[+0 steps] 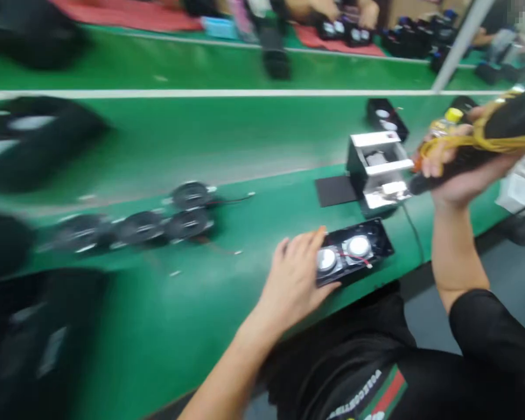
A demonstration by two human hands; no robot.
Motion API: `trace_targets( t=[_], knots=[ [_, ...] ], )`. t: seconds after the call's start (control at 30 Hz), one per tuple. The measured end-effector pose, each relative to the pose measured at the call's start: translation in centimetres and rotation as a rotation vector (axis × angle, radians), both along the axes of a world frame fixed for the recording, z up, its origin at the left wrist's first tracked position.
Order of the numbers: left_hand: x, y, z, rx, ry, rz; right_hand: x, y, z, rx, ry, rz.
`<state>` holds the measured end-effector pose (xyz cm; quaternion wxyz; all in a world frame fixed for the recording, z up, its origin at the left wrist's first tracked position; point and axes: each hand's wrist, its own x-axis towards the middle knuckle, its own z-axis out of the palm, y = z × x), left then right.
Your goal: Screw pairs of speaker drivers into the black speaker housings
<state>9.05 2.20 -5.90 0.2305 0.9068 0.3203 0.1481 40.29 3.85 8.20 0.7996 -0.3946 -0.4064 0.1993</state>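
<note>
Left hand (295,274) clasps speaker box (378,238); right hand (457,189) grips black tool (514,119) —
apparently loading at dispenser (389,167); next move calls for steady aim

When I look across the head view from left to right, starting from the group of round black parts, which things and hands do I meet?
Group of round black parts → left hand → black casing with two silver discs → right hand.
</note>
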Motion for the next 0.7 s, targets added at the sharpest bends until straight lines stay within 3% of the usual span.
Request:
trace_targets(
  t=[0.03, 0.13, 0.47, 0.6, 0.7],
  knots=[
    [-0.1, 0.3, -0.7, 0.122, -0.024, 0.037, 0.6, 0.5, -0.5, 0.063, -0.005, -0.068],
    [-1.0, 1.0, -1.9, 0.313, -0.034, 0.045, 1.9, 1.6, -2.3, 0.118, -0.039, -0.054],
    [-3.4, 0.9, -0.9, 0.287, 0.063, 0.109, 2.2, 5.0, -6.3, -0.037, -0.144, 0.048],
    [-2.9, 0.5, -0.4, 0.326, 0.122, 0.094, 1.8, 4.3, -6.5, -0.052, -0.124, 0.029],
    [-2.2, 0.7, 0.0, 0.317, 0.117, 0.061, 1.9, 3.2, -6.7, 0.020, -0.081, 0.032]
  ],
)
